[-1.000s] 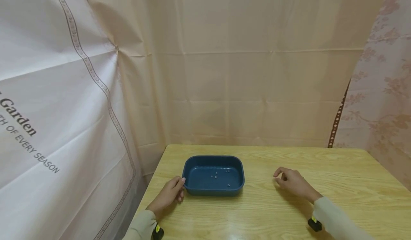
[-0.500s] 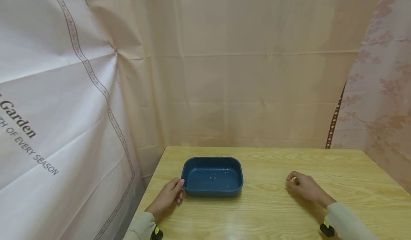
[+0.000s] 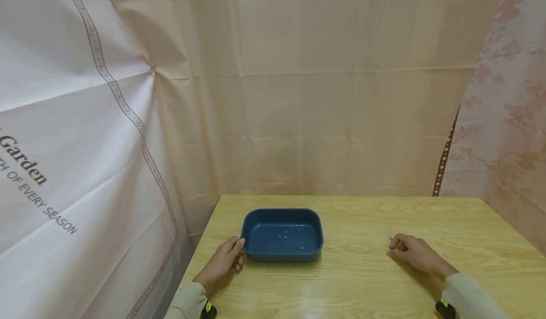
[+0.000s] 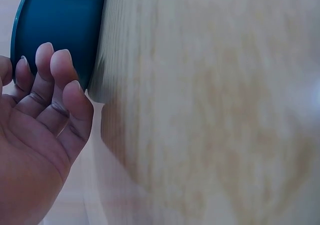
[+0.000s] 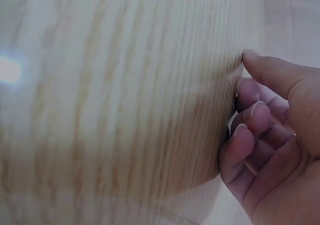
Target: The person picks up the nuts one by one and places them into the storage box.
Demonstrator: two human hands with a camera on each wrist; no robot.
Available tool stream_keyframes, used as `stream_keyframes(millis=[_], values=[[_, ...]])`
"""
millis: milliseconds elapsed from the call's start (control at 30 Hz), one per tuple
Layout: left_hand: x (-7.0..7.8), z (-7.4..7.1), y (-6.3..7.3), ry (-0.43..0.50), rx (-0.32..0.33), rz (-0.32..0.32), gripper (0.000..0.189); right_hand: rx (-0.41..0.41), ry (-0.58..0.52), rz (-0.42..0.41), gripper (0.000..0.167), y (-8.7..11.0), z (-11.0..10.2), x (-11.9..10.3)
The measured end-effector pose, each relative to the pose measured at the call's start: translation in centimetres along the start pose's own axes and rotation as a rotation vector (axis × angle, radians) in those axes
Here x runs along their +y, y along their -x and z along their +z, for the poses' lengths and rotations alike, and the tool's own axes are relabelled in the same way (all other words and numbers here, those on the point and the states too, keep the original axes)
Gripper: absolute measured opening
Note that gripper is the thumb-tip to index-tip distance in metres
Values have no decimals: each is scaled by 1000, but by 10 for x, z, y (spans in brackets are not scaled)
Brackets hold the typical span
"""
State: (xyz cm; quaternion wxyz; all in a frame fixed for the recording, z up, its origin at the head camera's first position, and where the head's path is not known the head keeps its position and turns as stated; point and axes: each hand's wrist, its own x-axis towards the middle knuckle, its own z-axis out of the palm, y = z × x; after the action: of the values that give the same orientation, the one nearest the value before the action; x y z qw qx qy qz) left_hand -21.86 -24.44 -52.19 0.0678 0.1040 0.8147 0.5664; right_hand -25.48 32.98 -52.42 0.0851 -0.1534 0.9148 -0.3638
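Observation:
A dark blue rectangular tray with rounded corners stands on the left half of the table. Several tiny metal rings, perhaps nuts, lie scattered on its floor. My left hand grips the tray's near left corner, thumb on the rim and fingers curled below it against the outer wall. In the left wrist view those curled fingers show beside the blue wall. Well right of the tray, my right hand is low at the tabletop, fingers loosely curled and nothing visible in them. A tiny dark speck beside its fingertips is too small to identify.
The light wood-grain table reaches to a beige hanging cloth at the back. A white printed cloth hangs on the left, and a floral one on the right. Each wrist carries a small black device.
My right hand has moved right and toward me across the table, away from the tray. The left hand stays on the tray's corner. The view shifted slightly.

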Motion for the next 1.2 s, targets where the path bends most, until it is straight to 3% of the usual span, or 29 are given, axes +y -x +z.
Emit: stream_keyframes(millis=[433,833,1200], values=[[2,0,0,-12,10,-9,48,6,44,-49,17,-1,2,6],[-2,1,-2,2,-2,-5,47,26,9,-23,23,-1,1,8],[2,1,0,5,1,-21,46,64,-24,32,24,3,-7,11]])
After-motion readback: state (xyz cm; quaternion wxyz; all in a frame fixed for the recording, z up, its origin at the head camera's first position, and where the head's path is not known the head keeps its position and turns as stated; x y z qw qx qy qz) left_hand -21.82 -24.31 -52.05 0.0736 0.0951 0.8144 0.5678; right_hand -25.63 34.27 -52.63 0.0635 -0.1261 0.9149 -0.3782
